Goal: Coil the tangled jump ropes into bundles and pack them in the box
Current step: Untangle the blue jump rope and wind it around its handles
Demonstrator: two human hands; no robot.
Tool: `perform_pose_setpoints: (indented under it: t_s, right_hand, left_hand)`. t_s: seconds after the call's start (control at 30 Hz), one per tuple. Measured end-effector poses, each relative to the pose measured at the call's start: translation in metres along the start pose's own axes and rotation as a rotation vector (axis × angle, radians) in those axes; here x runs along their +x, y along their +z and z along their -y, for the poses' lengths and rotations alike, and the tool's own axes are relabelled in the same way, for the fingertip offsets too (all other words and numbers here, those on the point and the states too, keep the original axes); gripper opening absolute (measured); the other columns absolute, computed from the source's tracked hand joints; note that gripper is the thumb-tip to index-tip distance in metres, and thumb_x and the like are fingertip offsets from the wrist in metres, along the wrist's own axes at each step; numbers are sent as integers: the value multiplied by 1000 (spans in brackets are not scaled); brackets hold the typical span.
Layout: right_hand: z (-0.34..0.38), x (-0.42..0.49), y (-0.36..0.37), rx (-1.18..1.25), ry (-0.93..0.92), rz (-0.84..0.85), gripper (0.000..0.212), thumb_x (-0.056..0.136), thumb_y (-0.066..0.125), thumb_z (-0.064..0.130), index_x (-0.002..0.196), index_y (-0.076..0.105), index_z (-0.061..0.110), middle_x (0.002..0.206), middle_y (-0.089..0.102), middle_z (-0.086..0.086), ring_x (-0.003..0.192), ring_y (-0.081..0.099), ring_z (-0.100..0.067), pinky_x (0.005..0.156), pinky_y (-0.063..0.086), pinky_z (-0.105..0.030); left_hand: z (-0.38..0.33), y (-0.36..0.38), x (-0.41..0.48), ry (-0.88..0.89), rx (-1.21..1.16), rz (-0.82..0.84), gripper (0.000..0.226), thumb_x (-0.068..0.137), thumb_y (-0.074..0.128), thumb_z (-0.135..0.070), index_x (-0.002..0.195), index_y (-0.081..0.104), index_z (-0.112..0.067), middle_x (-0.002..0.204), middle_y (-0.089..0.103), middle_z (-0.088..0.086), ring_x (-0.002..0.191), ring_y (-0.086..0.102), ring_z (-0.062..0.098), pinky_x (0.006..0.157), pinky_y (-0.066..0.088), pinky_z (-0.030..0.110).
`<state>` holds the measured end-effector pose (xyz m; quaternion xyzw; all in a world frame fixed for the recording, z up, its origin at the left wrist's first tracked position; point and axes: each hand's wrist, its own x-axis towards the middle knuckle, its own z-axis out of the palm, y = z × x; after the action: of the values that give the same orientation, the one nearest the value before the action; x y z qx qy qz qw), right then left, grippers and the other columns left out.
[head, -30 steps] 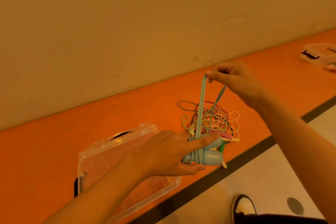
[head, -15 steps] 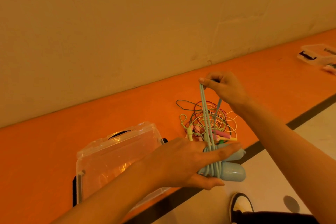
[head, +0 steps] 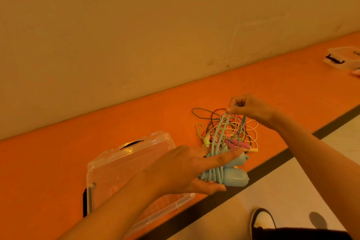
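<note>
My left hand holds the two light blue jump rope handles between thumb and fingers, with blue cord wrapped round them. Several strands of the blue cord run up from the handles to my right hand, which pinches the loop ends above the pile. A tangled pile of thin ropes in green, red, yellow and pink, with pink and yellow handles, lies on the orange surface behind the blue rope. The clear plastic box with its lid shut lies left of the pile, partly under my left forearm.
An orange bench surface runs along a beige wall. Its front edge has a dark strip, with pale floor and a shoe below. A second clear box sits far right on the bench.
My right hand has come down and closer to the pile, shortening the upright blue strands. My left hand with the handles shifted slightly right and toward the bench edge.
</note>
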<state>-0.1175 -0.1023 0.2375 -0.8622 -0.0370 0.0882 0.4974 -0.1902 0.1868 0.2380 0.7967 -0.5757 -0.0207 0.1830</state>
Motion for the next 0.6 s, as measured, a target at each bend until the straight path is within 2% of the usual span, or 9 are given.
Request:
perform_pose_setpoints:
  t_s: [0.1, 0.2, 0.27, 0.33, 0.4, 0.43, 0.47, 0.53, 0.6]
  right_hand:
    - [-12, -6, -5, -7, 45, 105, 39, 83, 68, 36, 87, 65, -3, 77, 63, -6, 71, 54, -12, 67, 44, -26]
    - [-20, -12, -7, 44, 27, 133, 31, 86, 62, 31, 93, 66, 1, 73, 63, 6, 68, 55, -6, 63, 44, -22]
    - [-24, -14, -9, 105, 14, 119, 28, 84, 63, 27, 99, 66, 4, 76, 64, 4, 71, 57, -7, 64, 46, -21]
    - [-28, -13, -13, 132, 12, 103, 26, 83, 65, 24, 101, 68, 5, 87, 64, -9, 79, 59, -17, 71, 47, -27]
    - [-34, -14, -18, 134, 24, 80, 22, 86, 65, 24, 99, 71, 7, 95, 67, -12, 87, 62, -22, 78, 49, -33]
    - [-37, -14, -21, 125, 28, 62, 19, 88, 64, 24, 97, 72, 9, 95, 69, -10, 89, 63, -22, 80, 49, -35]
    - [-39, -14, -22, 109, 29, 44, 18, 90, 63, 24, 96, 73, 11, 94, 69, -8, 89, 63, -21, 81, 49, -36]
    - [-40, -14, -21, 77, 24, 17, 18, 93, 61, 23, 95, 74, 13, 89, 69, -4, 85, 61, -15, 80, 47, -35]
    - [-39, -16, -18, 49, 28, -2, 20, 92, 60, 27, 95, 75, 14, 88, 69, -4, 84, 61, -14, 80, 47, -35]
  left_hand:
    - [0, -1, 0, -42, -114, -56, 81, 94, 53, -57, 154, -1, -48, 99, 62, 1, 75, 53, 9, 64, 49, 28]
    - [8, -5, -4, -146, -265, -187, 84, 89, 63, -52, 152, 7, -55, 97, 61, -11, 71, 52, 2, 64, 47, 23]
    - [13, -9, -5, -196, -351, -254, 83, 86, 63, -54, 148, 8, -63, 105, 65, -10, 71, 58, 5, 63, 51, 24]
    - [17, -12, -8, -235, -402, -306, 81, 83, 63, -54, 143, 10, -70, 115, 67, -7, 74, 62, 8, 63, 52, 24]
    - [21, -15, -9, -277, -447, -355, 81, 81, 65, -54, 141, 14, -71, 130, 62, -12, 94, 68, 13, 75, 57, 29]
    - [22, -17, -9, -298, -472, -375, 82, 81, 67, -52, 142, 15, -70, 136, 58, -19, 107, 66, 13, 84, 57, 29]
    - [24, -17, -9, -307, -499, -394, 82, 81, 68, -51, 142, 17, -68, 139, 51, -31, 117, 61, 6, 91, 54, 23]
    - [27, -18, -10, -292, -544, -436, 80, 80, 68, -47, 143, 21, -64, 139, 39, -46, 123, 51, -11, 94, 44, 9]
    - [29, -18, -9, -287, -600, -488, 76, 81, 67, -46, 143, 26, -61, 142, 42, -39, 123, 52, -9, 91, 43, 8]
